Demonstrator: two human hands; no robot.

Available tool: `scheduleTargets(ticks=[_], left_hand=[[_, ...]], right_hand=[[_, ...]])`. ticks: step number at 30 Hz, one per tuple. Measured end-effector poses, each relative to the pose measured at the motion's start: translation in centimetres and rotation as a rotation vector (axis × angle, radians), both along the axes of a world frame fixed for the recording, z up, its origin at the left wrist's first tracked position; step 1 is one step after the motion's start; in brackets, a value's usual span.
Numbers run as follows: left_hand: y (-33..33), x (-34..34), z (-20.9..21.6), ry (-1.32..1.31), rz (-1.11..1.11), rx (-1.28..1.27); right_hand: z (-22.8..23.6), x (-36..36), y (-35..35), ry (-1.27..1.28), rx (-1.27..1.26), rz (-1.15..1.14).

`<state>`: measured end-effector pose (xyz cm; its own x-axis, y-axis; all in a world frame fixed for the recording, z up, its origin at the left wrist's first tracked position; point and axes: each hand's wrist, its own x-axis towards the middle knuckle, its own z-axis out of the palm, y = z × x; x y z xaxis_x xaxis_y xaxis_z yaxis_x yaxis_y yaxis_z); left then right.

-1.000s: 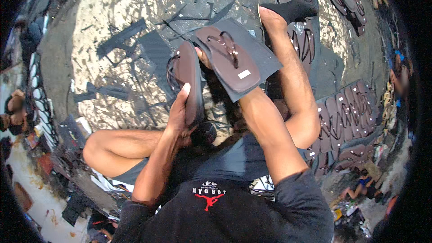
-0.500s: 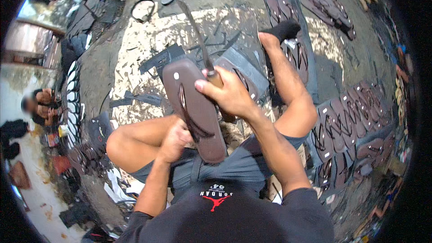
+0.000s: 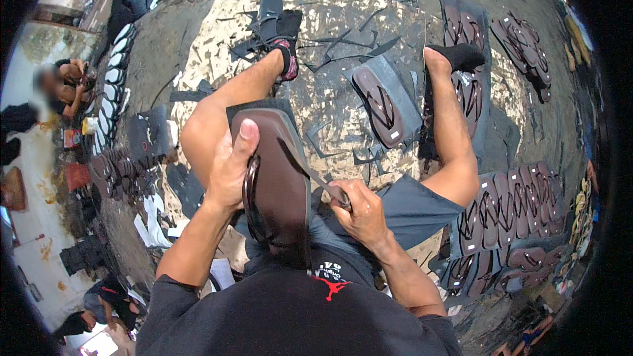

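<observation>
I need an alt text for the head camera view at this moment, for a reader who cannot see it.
The left hand grips a brown sandal, while the right hand holds a knife by the sandal's right edge. Another sandal lies on a dark sheet ahead, and rows of similar sandals lie to the right.

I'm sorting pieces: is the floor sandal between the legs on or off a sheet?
On: the sandal lies strap-up; grey sheet shows beyond its right edge.

A knife (image 3: pixel 322 181) obstructs the sandal's (image 3: pixel 282 181) right; room opens between shins (image 3: pixel 448 104).
</observation>
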<state>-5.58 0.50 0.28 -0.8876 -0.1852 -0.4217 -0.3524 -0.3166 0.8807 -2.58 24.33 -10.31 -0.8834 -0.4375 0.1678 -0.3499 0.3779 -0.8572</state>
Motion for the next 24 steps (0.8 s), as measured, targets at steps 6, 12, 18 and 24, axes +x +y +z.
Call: scheduleTargets(ticks=[6,12,18,24], left_hand=[[-0.4,0.5,-1.0,0.125,-0.109,-0.160],[-1.6,0.2,-1.3,0.135,-0.136,-0.156],[-2.9,0.9,-0.1,-0.072,-0.274,0.031],[-1.4,1.0,-0.7,0.091,-0.304,-0.040]], right_hand=[[3.4,-6.6,-3.4,0.064,0.011,0.047],[6.8,-9.4,-5.4,0.086,0.032,0.107],[9.9,-12.0,-3.2,-0.029,0.052,0.384],[9.4,-11.6,2.0,-0.063,0.366,0.491]])
